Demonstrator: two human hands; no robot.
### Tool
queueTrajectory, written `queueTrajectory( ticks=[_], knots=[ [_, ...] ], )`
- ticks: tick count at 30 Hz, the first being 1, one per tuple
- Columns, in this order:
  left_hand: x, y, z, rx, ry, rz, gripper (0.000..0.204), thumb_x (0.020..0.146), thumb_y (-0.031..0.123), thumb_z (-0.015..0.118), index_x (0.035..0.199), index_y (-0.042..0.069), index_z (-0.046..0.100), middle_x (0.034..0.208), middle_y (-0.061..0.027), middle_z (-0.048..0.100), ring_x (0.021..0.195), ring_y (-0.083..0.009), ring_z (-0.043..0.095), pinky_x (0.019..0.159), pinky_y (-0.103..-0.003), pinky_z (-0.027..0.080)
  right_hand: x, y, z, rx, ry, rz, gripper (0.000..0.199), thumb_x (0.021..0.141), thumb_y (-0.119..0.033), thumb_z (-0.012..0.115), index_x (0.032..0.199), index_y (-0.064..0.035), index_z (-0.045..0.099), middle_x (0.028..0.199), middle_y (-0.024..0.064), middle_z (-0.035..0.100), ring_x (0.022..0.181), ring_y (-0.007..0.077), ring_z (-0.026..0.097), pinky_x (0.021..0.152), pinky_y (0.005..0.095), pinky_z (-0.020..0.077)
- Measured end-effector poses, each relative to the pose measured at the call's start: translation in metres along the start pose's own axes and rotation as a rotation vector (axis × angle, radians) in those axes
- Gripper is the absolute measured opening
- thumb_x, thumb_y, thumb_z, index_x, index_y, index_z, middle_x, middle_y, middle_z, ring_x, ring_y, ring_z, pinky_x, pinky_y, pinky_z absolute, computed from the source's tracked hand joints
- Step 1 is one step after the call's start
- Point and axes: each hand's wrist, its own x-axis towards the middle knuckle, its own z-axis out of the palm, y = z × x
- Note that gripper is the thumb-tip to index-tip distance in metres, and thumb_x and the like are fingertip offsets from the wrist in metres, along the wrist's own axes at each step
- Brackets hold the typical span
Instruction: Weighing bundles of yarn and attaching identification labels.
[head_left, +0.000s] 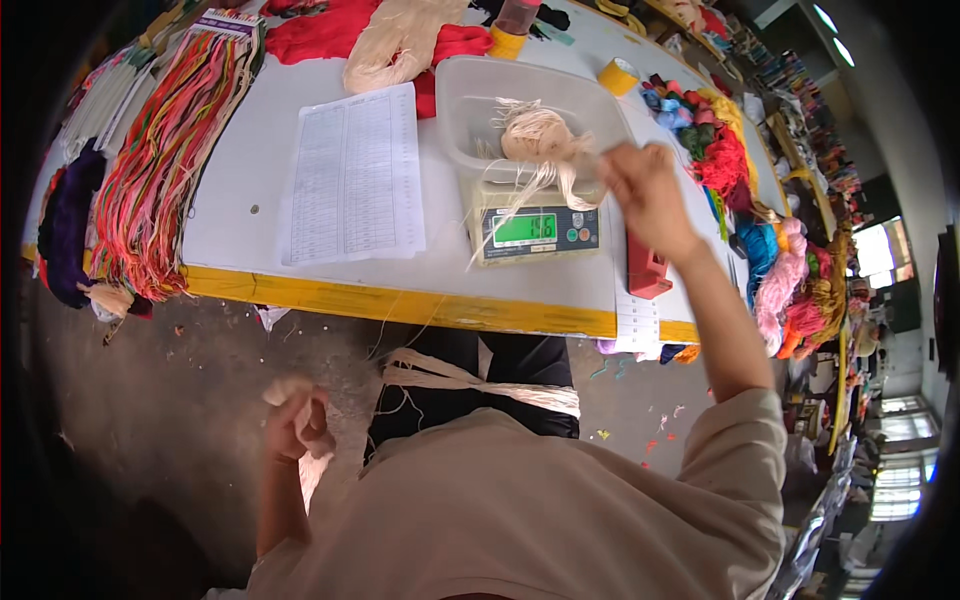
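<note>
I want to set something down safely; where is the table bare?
Between the multicoloured threads and the paper sheet, except one small round object; narrowly between sheet and scale, near loose strands. Crowded: the right side, with yarn bundles.

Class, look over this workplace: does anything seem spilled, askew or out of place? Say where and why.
Yes. Loose cream strands trail over the plastic tub onto the scale instead of lying inside. Small coloured scraps also litter the floor, like dropped waste.

The tub (463, 108) is smooth, cloudy plastic, the yarn (538, 135) matt fibre, the sheet (356, 175) paper
</note>
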Motion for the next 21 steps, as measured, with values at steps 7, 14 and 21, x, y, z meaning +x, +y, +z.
queueTrajectory(
  ticks=[7, 14, 21],
  knots=[
    [0.067, 0.014, 0.127, 0.206, -0.724, -0.004, 0.034, 0.091, 0.015, 0.063, 0.115, -0.009, 0.062, 0.084, -0.0171, 0.066, 0.055, -0.0135, 0.057, 0.046, -0.024, 0.041, -0.049, -0.045, 0.01, -0.076, 0.083, 0.213, 0.043, 0.078, -0.013, 0.077, 0.12, -0.0144, 0.065, 0.133, 0.0058, 0.051, 0.097, 0.02, 0.057, 0.094, 0.0361, 0.0341],
    [0.093, -0.032, 0.196, 0.467, -0.445, 0.374, 0.02, 0.097, 0.009, 0.055, 0.096, -0.007, 0.067, 0.107, -0.0215, 0.068, 0.083, -0.0219, 0.07, 0.048, -0.025, 0.046, -0.041, -0.05, 0.032, -0.148, 0.12, 0.261, 0.042, 0.073, -0.015, 0.08, 0.112, -0.0142, 0.066, 0.137, 0.0112, 0.048, 0.123, 0.031, 0.047, 0.097, 0.0445, 0.033],
    [0.13, -0.038, 0.241, 1.422, -0.438, 0.828, 0.027, 0.093, 0.007, 0.059, 0.118, -0.003, 0.065, 0.125, -0.0183, 0.064, 0.084, -0.0183, 0.064, 0.065, -0.028, 0.052, -0.071, -0.136, 0.019, 0.131, -0.012, -0.123, 0.012, 0.075, -0.014, 0.066, 0.087, -0.0124, 0.066, 0.094, 0.0073, 0.066, 0.099, 0.0235, 0.062, 0.096, 0.0497, 0.0361]
  ],
)
